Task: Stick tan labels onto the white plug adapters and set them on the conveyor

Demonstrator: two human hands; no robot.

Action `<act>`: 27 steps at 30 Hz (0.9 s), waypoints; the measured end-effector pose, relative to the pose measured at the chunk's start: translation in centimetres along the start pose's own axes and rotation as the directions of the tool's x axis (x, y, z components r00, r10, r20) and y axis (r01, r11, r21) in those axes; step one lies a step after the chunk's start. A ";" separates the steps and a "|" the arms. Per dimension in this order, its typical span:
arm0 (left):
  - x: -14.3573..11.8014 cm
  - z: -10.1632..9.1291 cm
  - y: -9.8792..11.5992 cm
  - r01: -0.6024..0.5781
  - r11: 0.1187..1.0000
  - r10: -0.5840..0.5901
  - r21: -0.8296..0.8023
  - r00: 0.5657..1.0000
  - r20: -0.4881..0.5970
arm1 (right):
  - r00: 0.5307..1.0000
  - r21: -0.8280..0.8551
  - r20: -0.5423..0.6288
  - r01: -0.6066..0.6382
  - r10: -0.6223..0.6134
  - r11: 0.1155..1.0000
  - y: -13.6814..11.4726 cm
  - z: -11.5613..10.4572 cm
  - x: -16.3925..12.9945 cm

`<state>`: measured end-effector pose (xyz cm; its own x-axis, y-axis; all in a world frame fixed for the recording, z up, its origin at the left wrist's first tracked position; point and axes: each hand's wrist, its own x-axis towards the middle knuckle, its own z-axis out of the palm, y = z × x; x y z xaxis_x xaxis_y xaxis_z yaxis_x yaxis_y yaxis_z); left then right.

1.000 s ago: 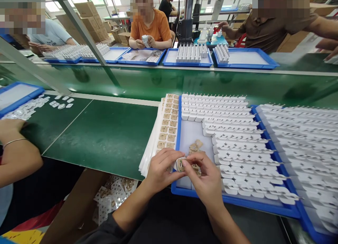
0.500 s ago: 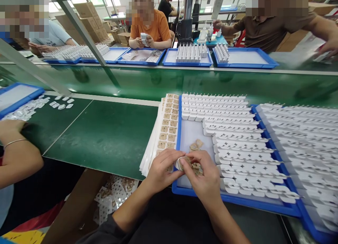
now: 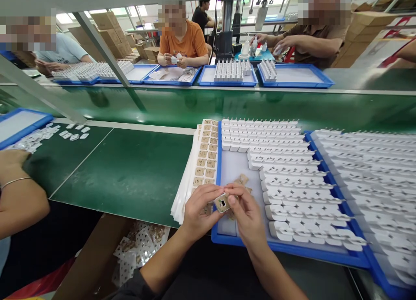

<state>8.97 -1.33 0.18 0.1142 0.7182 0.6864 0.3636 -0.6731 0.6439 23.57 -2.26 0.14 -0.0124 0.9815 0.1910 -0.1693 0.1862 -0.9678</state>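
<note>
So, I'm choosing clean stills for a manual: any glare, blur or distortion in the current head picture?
Head view: pale glare and reflections on the glossy green surface; same view, windows blown out; same view, white casings at far right soft and stretched; same view, held casing clearer, finest details unreadable.
</note>
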 end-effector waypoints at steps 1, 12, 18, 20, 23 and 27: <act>0.0 0.1 -0.1 -0.013 1.000 0.013 0.004 1.000 -0.010 | 1.000 -0.019 0.006 0.006 -0.006 1.000 -0.1 0.2 0.0; 0.4 0.7 0.2 -0.151 0.984 0.158 0.095 0.984 -0.077 | 0.996 0.094 -0.088 0.025 -0.017 0.995 -0.2 0.8 0.4; 0.5 0.9 0.1 -0.167 0.982 0.175 0.091 0.980 -0.096 | 0.996 0.106 -0.088 0.008 0.001 0.994 -0.3 0.8 0.4; 0.4 1.0 0.0 -0.195 0.975 0.205 0.103 0.974 -0.096 | 0.996 0.114 -0.094 0.022 -0.012 0.993 -0.3 0.9 0.3; 0.2 0.9 0.0 -0.221 0.969 0.232 0.114 0.969 -0.089 | 0.995 0.146 -0.102 0.033 -0.018 0.989 -0.2 1.0 0.2; 0.0 0.9 -0.2 -0.191 0.978 0.199 0.082 0.975 -0.103 | 0.996 0.184 -0.084 -0.010 0.026 0.983 -0.1 0.7 0.1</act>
<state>9.72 -1.07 -0.26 0.0883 0.5477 0.8320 0.4094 -0.7814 0.4710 22.94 -2.23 0.41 0.0659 0.9863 0.1513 -0.3473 0.1648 -0.9232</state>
